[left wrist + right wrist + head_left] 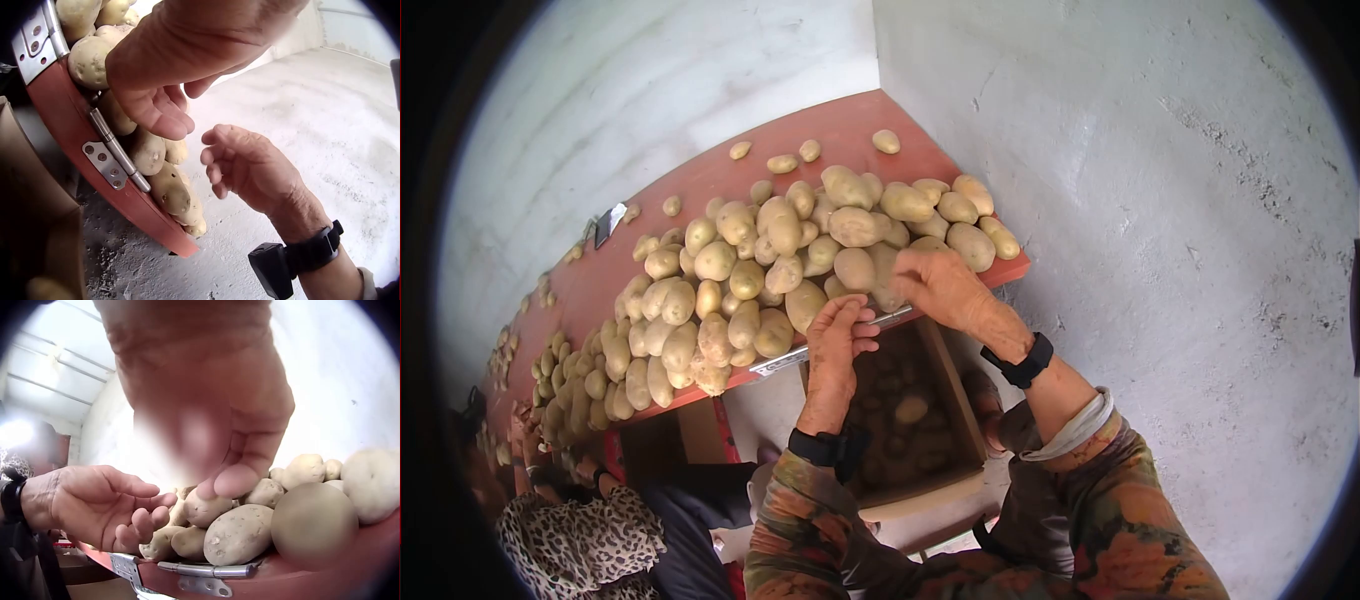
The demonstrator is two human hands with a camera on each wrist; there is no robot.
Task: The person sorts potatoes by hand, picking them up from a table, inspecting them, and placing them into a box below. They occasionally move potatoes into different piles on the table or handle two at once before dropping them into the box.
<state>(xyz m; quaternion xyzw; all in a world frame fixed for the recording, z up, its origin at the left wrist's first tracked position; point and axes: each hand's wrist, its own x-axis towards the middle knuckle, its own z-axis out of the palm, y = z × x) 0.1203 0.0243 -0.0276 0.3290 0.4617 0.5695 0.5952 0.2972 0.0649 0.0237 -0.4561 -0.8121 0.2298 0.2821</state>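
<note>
Both hands hover at the near edge of a red table point(840, 125), over a heap of pale, dusty potatoes point(785, 225). My left hand point(837, 340) has its palm turned up and its fingers loosely bent, holding nothing. Close to its right, my right hand point(945, 285) hangs with relaxed, part-curled fingers; the left wrist view shows a gap between the two hands. In the right wrist view the right fingertips overlap a potato point(209, 511) at the heap's front, and the thumb is blurred.
Below the table edge stands an open cardboard box point(952, 390) with potatoes inside. Metal hinges point(105, 164) line the table's edge. A grey wall point(1140, 200) closes off the right side. At lower left sits another person in a leopard-print top point(580, 545), hands near the heap.
</note>
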